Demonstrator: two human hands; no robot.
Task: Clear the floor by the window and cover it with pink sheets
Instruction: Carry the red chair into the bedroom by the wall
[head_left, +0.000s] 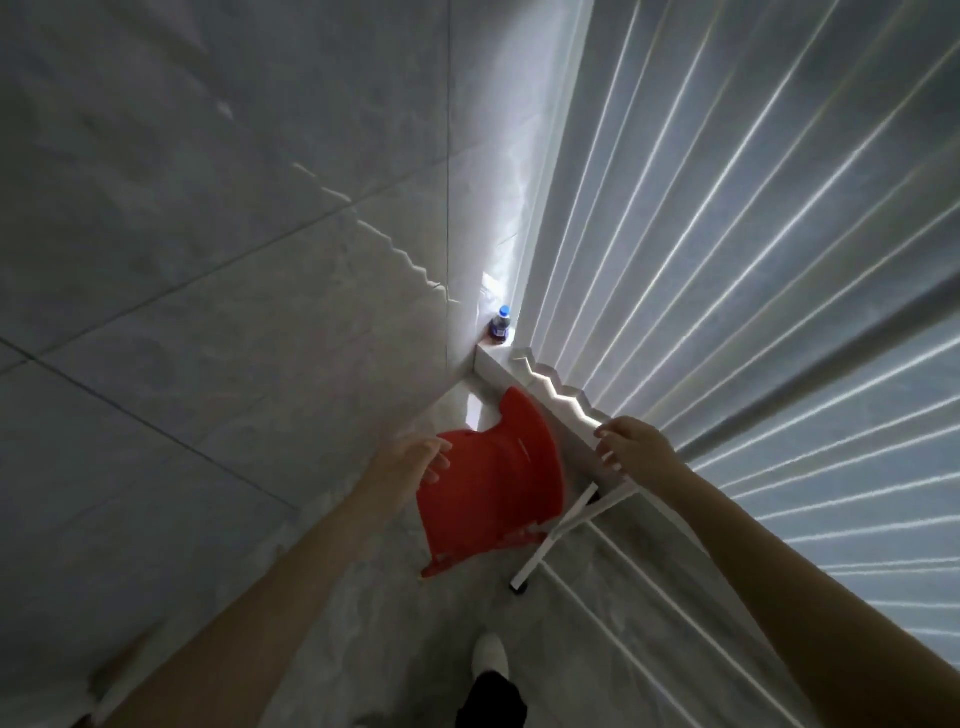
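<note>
Below the window ledge, in the corner where the tiled wall (208, 260) meets the blinds (753, 234), we are looking down on a red plastic chair (491, 488) sitting on the grey marbled floor (374, 613). Its curved back is lying just beside the white ledge (524, 387), and its seat edge is pointing toward us.

Our left hand (415, 460) is reaching in at the chair's left edge, fingers spread and loosely bent, touching or nearly touching the red plastic; we cannot tell whether it is gripping yet. Our right hand (636, 444) is hovering over the ledge's front edge, fingers relaxed and holding nothing.

Just right of the chair, a white metal drying rack (566, 525) is standing along the blinds, one black-tipped leg planted on the floor near the chair's right corner, its thin rails running back toward us. That rack and the ledge are hemming the chair in on the right; on the left the floor is lying open up to the wall.

Farther off, a small bottle with a blue cap (501, 325) is standing upright on the ledge in the very corner. Nearest us, a white shoe (491, 657) is resting on the floor.
</note>
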